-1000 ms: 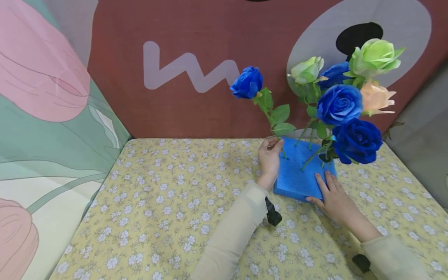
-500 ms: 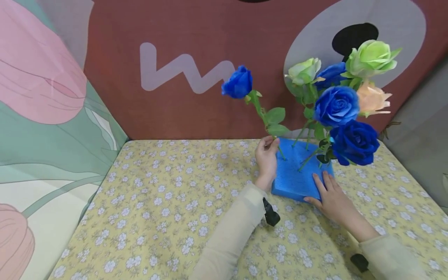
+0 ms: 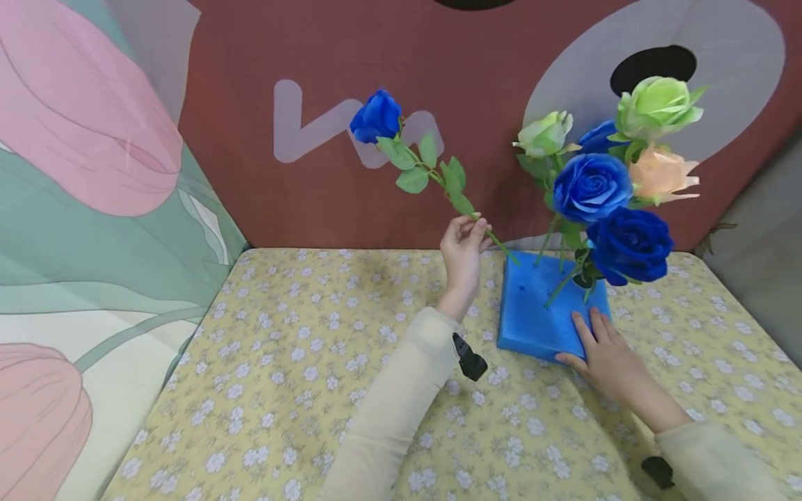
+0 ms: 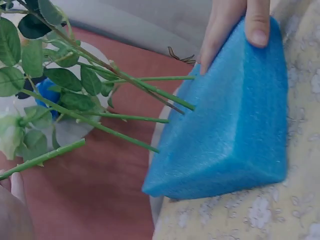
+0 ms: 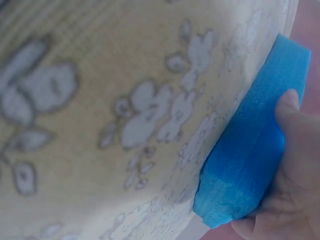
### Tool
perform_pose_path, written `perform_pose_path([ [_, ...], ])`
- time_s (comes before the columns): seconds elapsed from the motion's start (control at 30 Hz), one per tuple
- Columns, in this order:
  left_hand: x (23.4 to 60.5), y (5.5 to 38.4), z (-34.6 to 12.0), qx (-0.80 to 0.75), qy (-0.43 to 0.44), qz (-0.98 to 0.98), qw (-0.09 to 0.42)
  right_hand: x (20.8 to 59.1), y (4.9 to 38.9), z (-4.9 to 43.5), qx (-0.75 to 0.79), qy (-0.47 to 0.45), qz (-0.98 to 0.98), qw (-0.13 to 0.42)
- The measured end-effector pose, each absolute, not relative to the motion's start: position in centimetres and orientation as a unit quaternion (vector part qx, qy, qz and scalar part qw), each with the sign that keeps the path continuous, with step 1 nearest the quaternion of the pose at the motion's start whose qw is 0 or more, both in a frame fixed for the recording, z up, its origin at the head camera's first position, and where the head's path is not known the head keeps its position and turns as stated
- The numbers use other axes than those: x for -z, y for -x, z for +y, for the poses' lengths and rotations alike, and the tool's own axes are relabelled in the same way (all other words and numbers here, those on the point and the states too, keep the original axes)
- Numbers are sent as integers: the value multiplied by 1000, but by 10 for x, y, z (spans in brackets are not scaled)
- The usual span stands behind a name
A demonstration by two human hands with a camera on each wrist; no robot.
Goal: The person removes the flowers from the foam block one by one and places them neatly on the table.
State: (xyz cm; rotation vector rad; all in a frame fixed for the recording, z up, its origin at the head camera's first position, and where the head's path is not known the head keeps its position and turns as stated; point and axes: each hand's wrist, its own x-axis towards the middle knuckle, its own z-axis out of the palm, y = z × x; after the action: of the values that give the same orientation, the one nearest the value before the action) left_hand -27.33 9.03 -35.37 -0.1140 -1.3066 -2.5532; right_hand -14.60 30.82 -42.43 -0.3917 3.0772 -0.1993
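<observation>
My left hand [image 3: 462,254] pinches the stem of a blue artificial rose [image 3: 377,118], whose bloom leans to the left. In the left wrist view, the cut end of that stem [image 4: 65,151] hangs in the air, apart from the blue foam block [image 4: 210,145]. A small hole shows in the top of the foam near its left side. My right hand [image 3: 610,362] rests on the front right corner of the block, fingers straight on top and thumb at the front edge. Its thumb [image 5: 287,107] lies against the foam in the right wrist view.
Several roses stand in the block: blue ones [image 3: 592,188], green ones [image 3: 661,108] and a peach one [image 3: 664,174]. They lean over its back right. Below is a yellow floral tablecloth [image 3: 301,362], with a reddish-brown printed backdrop [image 3: 351,209] behind.
My left hand has drawn the blue rose out of the foam, up and to the left, leaving a hole. My right hand stays on the block.
</observation>
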Motion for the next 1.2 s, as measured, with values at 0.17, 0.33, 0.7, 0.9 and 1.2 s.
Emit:
perform_pose_path([
  [0.17,364,273,84,877,20,-462,126,425,146,307,64,130,989,11],
  [0.33,373,271,71,872,-8,-480,99,424,145,306,63,132,989,12],
  [0.7,390,255,22,841,-38,-540,-14,424,145,311,98,114,987,64],
  [0.9,395,243,-11,812,-25,-581,-53,422,150,316,125,141,981,48],
  [1.2,399,231,-61,774,-48,-626,-78,425,155,321,136,163,976,55],
])
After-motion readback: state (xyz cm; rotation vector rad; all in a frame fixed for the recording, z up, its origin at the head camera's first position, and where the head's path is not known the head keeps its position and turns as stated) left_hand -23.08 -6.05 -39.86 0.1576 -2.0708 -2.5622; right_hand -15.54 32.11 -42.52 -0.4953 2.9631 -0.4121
